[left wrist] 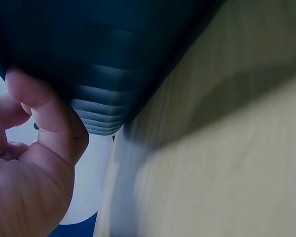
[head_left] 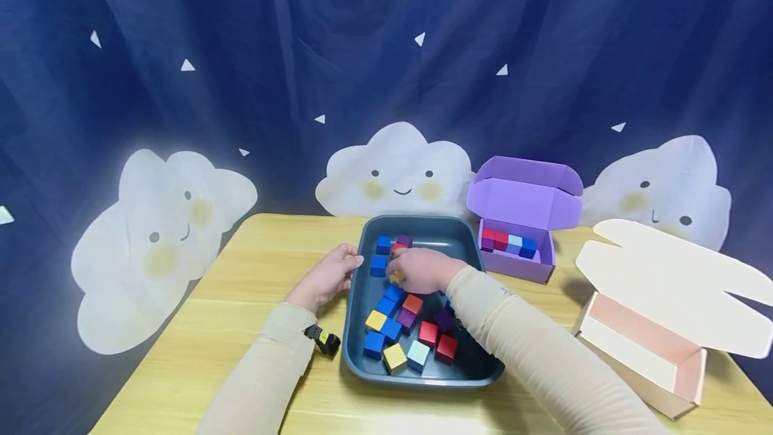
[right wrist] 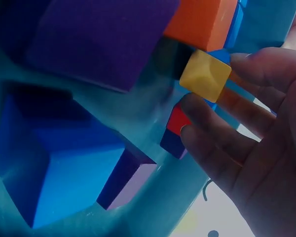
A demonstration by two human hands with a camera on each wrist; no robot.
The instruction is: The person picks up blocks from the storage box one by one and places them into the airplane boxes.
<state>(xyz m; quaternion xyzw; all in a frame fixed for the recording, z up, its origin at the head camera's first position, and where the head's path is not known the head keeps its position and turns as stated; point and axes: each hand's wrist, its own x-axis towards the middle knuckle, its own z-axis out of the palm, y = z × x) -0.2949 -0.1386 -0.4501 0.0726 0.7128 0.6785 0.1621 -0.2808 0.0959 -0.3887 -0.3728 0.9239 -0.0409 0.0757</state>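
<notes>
A dark blue-green tray (head_left: 423, 381) holds several coloured cubes. My left hand (head_left: 329, 274) holds the tray's left rim, with the thumb at the edge and the fingers against the outer wall. Over the tray's upper half, my right hand (head_left: 425, 270) pinches a yellow cube (right wrist: 205, 76) between thumb and fingertips. Just past those fingers sits a red cube (right wrist: 177, 120) by a purple one (right wrist: 173, 143). An orange cube (right wrist: 201, 22) borders the yellow cube in the right wrist view. Two blue cubes (head_left: 378, 266) lie along the tray's left side; more cubes cluster toward the near end.
Right of the tray stands an open purple box (head_left: 516, 264) with a row of red, pale and blue cubes inside. Nearer on the right is an open pale pink box (head_left: 640, 361), lid folded back. A dark curtain (head_left: 386, 52) with clouds hangs behind the wooden table (head_left: 266, 254).
</notes>
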